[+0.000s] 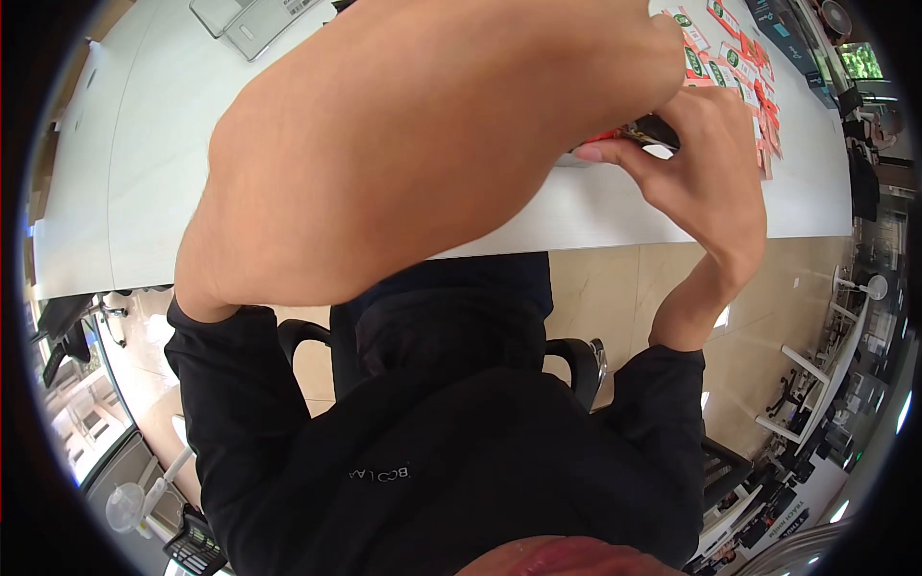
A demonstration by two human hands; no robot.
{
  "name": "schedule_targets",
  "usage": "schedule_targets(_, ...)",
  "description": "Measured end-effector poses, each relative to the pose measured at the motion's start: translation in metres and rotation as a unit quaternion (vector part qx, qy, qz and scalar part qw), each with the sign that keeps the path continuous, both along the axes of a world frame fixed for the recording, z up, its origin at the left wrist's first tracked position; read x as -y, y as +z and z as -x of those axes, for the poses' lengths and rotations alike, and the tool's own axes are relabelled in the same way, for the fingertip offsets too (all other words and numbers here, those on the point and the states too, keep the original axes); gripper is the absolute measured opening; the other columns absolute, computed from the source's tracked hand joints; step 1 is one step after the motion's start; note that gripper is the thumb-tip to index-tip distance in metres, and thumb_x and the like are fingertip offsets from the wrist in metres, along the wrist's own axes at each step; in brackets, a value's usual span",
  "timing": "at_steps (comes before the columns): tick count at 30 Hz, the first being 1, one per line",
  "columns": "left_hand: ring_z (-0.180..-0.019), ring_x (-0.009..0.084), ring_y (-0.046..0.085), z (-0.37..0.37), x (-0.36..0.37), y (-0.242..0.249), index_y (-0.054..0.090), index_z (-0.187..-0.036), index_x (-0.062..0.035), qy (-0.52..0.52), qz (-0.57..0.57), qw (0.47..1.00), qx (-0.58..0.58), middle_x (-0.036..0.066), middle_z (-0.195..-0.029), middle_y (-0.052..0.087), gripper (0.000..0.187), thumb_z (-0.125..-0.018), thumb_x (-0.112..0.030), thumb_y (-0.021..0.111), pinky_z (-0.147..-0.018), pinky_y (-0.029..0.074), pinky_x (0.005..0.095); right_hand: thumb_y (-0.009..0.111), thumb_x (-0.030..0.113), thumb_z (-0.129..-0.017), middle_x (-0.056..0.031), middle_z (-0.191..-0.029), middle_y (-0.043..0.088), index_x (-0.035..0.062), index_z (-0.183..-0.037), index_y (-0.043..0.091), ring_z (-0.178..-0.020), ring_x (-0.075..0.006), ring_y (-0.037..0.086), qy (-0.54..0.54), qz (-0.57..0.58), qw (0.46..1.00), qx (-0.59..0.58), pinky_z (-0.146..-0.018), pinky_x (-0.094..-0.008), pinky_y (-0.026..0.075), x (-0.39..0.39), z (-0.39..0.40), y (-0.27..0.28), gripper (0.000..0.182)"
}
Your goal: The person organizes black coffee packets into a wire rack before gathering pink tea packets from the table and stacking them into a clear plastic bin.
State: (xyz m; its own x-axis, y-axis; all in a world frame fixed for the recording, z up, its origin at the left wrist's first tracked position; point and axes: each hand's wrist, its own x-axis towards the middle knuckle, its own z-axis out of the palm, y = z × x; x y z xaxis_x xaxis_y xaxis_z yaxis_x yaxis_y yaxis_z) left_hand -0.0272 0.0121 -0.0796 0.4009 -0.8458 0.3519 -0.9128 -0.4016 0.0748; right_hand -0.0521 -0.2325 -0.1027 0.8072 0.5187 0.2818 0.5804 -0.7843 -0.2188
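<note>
My left forearm reaches across the table and fills much of the view. Only the edge of my left hand (665,58) shows at its far end, above my right hand, and its fingers are hidden. My right hand (715,158) is bent inward over the table, with thumb and fingers closed around a small shiny red and black item (655,131). My forearm covers most of that item, so its kind cannot be made out. Just beyond my right hand lie several red and white packets (738,62) with green round logos, spread and overlapping.
A clear plastic tray (254,27) sits at the far left of the white table (154,182). A dark teal box (789,43) stands at the right edge. I sit in a black chair (573,370) close to the table's front edge.
</note>
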Motion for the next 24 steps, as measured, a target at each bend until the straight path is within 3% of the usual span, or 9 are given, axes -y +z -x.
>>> schedule_targets(8,-0.088,0.0315,0.061,0.01,0.0,0.0,0.063,-0.107,-0.0004,0.02,-0.001,1.0,-0.006,0.014,-0.087,0.063,0.025,-0.082,0.0,0.068,-0.079,0.048,0.0413,0.083,0.016,-0.074,-0.0145,-0.065,0.064,0.0106,-0.105,0.077,-0.062,-0.0357,0.061,0.0,0.055,0.998,-0.006,-0.06,-0.0443,0.047,-0.017,0.012,0.01,0.032)
schedule_targets(10,-0.088,0.0314,0.061,0.012,-0.004,0.0,0.063,-0.107,-0.0008,0.023,0.001,1.0,-0.006,0.014,-0.087,0.063,0.026,-0.082,0.0,0.068,-0.078,0.048,0.0413,0.083,0.014,-0.079,-0.0098,-0.072,0.073,0.0058,-0.092,0.076,-0.056,-0.0306,0.061,0.004,0.095,0.995,-0.001,-0.056,-0.0382,0.046,-0.019,0.015,0.014,0.017)
schedule_targets(11,-0.088,0.0314,0.061,0.013,-0.003,0.0,0.063,-0.107,-0.001,0.025,0.002,1.0,-0.006,0.014,-0.086,0.063,0.026,-0.082,0.0,0.069,-0.078,0.048,0.0413,0.083,0.014,-0.079,-0.0098,-0.072,0.073,0.0058,-0.092,0.076,-0.056,-0.0306,0.061,0.004,0.096,0.995,-0.001,-0.056,-0.0382,0.046,-0.019,0.017,0.014,0.017)
schedule_targets(14,-0.087,0.0312,0.061,0.014,0.005,0.003,0.063,-0.108,-0.0016,0.029,0.005,1.0,-0.002,0.013,-0.086,0.063,0.027,-0.081,0.0,0.069,-0.078,0.048,0.0413,0.083,0.019,-0.08,-0.0107,-0.072,0.072,0.0052,-0.095,0.076,-0.059,-0.0317,0.062,-0.016,0.115,0.993,0.0,-0.057,-0.0388,0.046,-0.016,0.018,0.014,0.022)
schedule_targets(16,-0.087,0.0312,0.061,0.021,0.001,0.005,0.063,-0.109,-0.0019,0.034,0.008,0.999,0.001,0.013,-0.086,0.063,0.028,-0.081,0.0,0.07,-0.077,0.048,0.0413,0.081,0.027,-0.081,-0.015,-0.064,0.063,0.0078,-0.102,0.075,-0.063,-0.0359,0.062,0.012,0.063,0.998,-0.028,-0.058,-0.0452,0.046,-0.01,0.017,0.008,0.029)
schedule_targets(24,-0.087,0.0308,0.061,0.028,0.003,0.012,0.064,-0.111,-0.0034,0.048,0.019,0.999,0.018,0.012,-0.084,0.062,0.032,-0.08,0.0,0.071,-0.076,0.048,0.0414,0.082,0.036,-0.078,-0.0118,-0.067,0.066,0.0077,-0.099,0.075,-0.063,-0.0342,0.065,-0.014,0.076,0.997,-0.003,-0.056,-0.0425,0.045,-0.022,0.029,-0.006,0.036)
